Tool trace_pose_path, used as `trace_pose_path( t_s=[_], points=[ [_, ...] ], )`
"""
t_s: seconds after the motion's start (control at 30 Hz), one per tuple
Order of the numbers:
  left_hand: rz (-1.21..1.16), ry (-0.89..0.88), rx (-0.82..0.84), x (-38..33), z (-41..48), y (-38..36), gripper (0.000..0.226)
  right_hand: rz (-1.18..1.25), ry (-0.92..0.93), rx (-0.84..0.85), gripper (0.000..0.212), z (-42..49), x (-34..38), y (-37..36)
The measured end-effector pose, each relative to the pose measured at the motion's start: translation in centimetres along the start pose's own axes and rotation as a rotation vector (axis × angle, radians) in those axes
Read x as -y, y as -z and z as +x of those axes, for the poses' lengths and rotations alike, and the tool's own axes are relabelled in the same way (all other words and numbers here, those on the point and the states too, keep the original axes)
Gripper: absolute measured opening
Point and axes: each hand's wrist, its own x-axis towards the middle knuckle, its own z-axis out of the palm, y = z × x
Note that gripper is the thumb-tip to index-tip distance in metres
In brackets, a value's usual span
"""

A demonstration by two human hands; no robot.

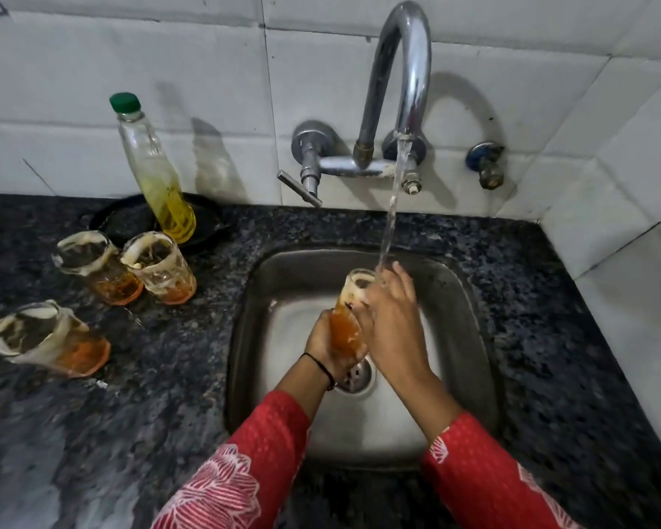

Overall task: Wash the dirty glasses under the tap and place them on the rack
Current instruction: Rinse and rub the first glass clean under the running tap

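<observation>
Head view: over the steel sink (470, 299), the left hand (331, 343) wraps closed round the base of an orange-tinted dirty glass (350, 311) (tilted under the curved chrome tap's (405, 70) stream); the right hand (392, 322) curls loosely over its rim. Three similar dirty glasses (92, 267) wait on the dark speckled counter (149, 395)

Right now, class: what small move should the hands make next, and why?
Probably tilt the glass so its mouth sits fully under the stream. The left hand grips its base, the right hand rubs the rim, and residue still rings it.
</observation>
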Motion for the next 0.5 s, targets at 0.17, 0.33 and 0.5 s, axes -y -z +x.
trace_pose_path(
  t_s=[0.17,0.33,0.5],
  points=[
    [0.055,0.018,-0.09,-0.5,2.3,1.3,0.033,-0.22,0.077,0.334,0.02,1.2,-0.1,1.2],
    [0.07,-0.08,-0.133,-0.6,4.2,2.2,0.034,-0.043,-0.133,0.458,0.015,2.7,-0.5,0.2],
    [0.156,-0.101,-0.331,-0.9,6.5,4.3,0.042,-0.015,-0.213,0.699,0.031,0.6,-1.9,-2.1]
  ],
)
